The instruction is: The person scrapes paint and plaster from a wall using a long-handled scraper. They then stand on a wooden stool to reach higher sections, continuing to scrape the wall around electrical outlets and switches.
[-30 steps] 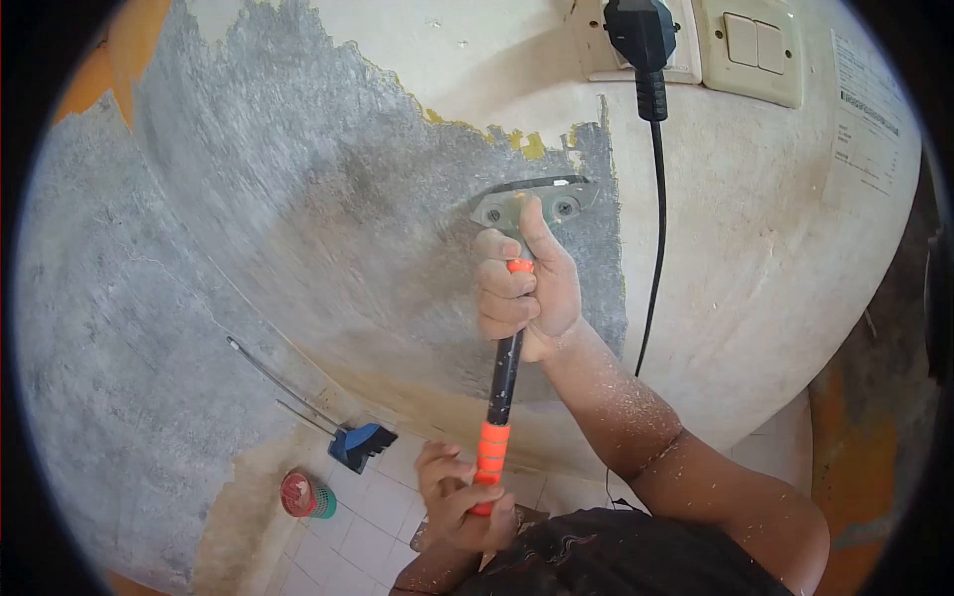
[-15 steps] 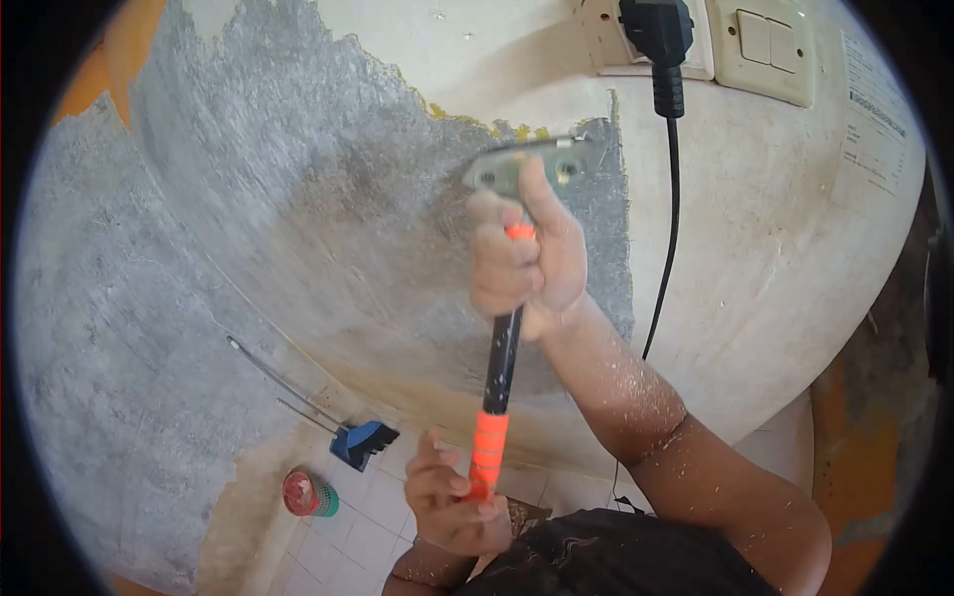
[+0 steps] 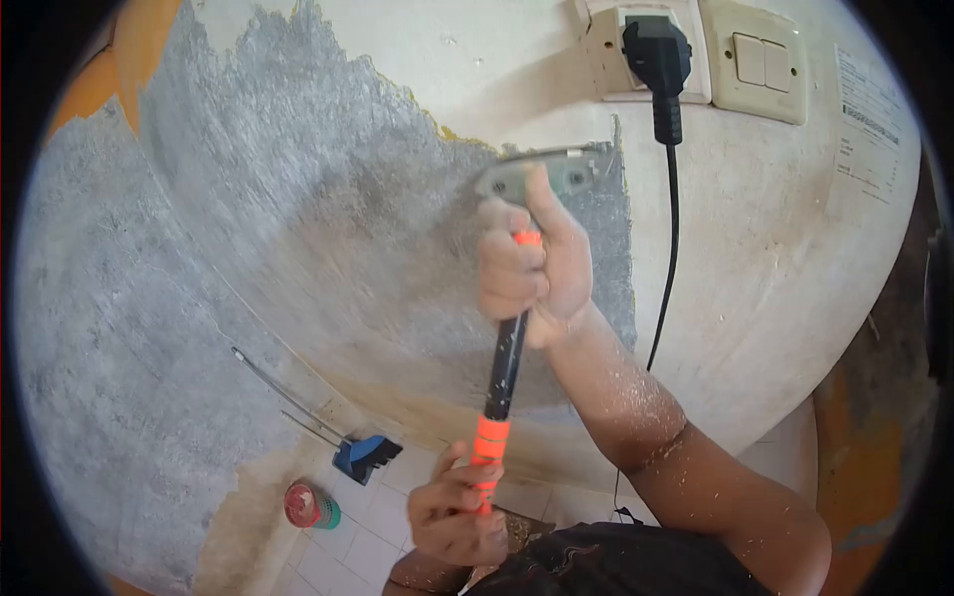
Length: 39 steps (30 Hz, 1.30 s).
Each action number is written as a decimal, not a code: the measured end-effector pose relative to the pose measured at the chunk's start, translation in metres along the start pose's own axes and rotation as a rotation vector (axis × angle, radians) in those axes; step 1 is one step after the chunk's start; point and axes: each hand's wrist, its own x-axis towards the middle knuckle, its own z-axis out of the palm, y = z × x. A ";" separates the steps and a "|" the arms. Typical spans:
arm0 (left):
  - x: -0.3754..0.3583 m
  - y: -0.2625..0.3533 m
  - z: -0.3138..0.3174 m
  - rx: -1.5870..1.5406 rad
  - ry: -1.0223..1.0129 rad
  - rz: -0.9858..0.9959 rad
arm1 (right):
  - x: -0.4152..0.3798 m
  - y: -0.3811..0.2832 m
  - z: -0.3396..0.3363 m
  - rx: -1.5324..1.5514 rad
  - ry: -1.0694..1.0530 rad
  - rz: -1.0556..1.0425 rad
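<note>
Right hand [image 3: 537,263] wraps the shaft just below the scraper [image 3: 512,182] head, thumb laid up onto it. Left hand [image 3: 452,517] is closed round the orange sleeve [image 3: 493,435] at the bottom; hold looks lighter. Blade [image 3: 561,154] is up at the grey patch [image 3: 298,199]'s upper right corner, by the ragged paint edge [image 3: 457,134]; motion blur, can't tell if it touches. I'd press and steer with the right, guide the angle with the left, load the blade evenly so its corners don't gouge. Short strokes seem best. Black cord [image 3: 673,219] hangs just right of the patch's right edge, plug [image 3: 659,55] in the socket [image 3: 606,45] above: avoid both.
</note>
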 end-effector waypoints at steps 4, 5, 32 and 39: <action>-0.019 -0.011 0.012 -0.005 -0.037 -0.008 | -0.027 0.008 -0.003 -0.025 0.121 -0.029; -0.019 -0.009 0.014 -0.082 -0.042 0.002 | -0.025 0.004 -0.005 -0.024 0.123 -0.024; -0.003 -0.002 0.012 -0.211 -0.124 0.100 | -0.022 -0.004 0.014 -0.130 0.259 -0.053; -0.027 -0.018 0.036 -0.150 -0.032 -0.031 | -0.030 -0.002 0.021 -0.279 0.496 -0.066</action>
